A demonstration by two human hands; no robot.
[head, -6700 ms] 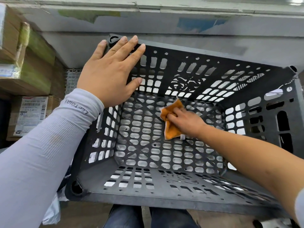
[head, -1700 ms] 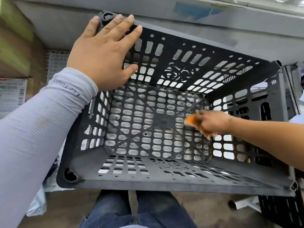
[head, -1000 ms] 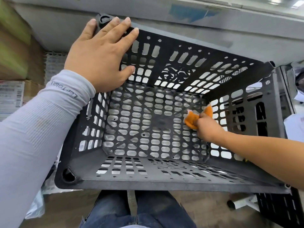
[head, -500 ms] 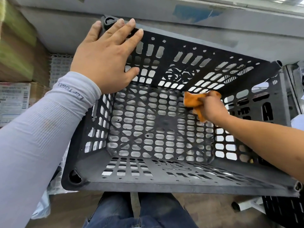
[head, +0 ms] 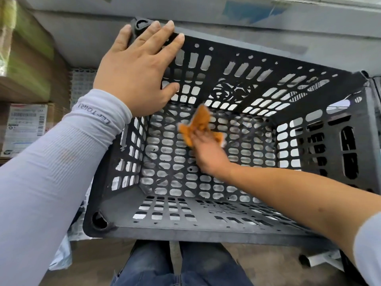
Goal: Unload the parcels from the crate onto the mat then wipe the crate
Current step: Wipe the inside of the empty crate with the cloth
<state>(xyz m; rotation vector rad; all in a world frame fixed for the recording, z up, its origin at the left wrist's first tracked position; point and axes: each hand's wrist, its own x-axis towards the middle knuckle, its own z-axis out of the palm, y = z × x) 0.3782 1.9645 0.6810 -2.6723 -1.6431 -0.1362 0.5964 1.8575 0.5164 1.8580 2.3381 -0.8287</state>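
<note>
Leftmost, stacked cardboard boxes (head: 26, 83). Left hand (head: 136, 73) lies flat, fingers straight, on the far-left corner of the black crate (head: 340, 141). Right hand (head: 208, 153) inside it, grip pinching an orange cloth (head: 198, 124) against the slotted floor.

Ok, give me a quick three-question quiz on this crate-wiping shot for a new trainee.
1. True or false: parcels lie inside the black crate.
2. Which hand presses the orange cloth on the crate floor?
3. The left hand rests on: A) the crate's far left corner, B) a cardboard box, C) the cloth.

Key: 1 false, none visible inside. 2 the right hand. 3 A.
</note>
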